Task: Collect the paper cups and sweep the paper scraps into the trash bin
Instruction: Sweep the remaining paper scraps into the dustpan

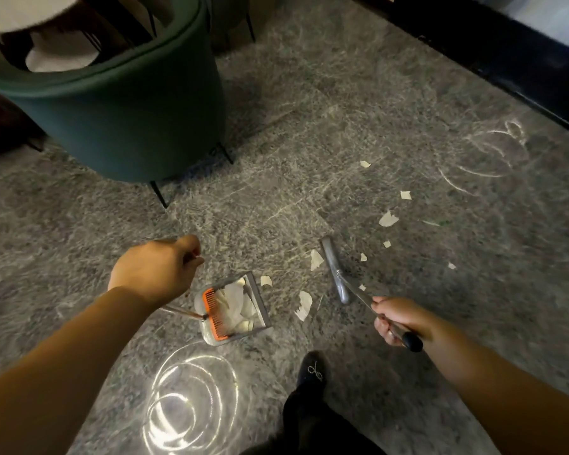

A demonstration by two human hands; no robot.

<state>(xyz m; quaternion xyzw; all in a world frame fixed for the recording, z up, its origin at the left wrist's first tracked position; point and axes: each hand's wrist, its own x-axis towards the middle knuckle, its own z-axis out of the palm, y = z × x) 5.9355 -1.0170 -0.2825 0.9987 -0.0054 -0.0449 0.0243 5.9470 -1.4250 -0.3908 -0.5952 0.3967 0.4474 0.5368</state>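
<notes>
My left hand (155,269) grips the top of a long dustpan handle. The grey dustpan (234,307) stands on the floor below it, with an orange comb edge and white paper inside. My right hand (399,318) grips the metal handle of a grey broom (334,269), whose head lies on the floor to the right of the dustpan. Several white paper scraps (388,219) are scattered on the grey marble floor around the broom head, some between it and the dustpan (304,303). No paper cups or trash bin show.
A dark green upholstered chair (128,110) on thin black legs stands at the upper left. A dark wall base (493,57) runs along the upper right. My dark shoe (312,369) is at the bottom centre. Light glare marks the floor (191,399).
</notes>
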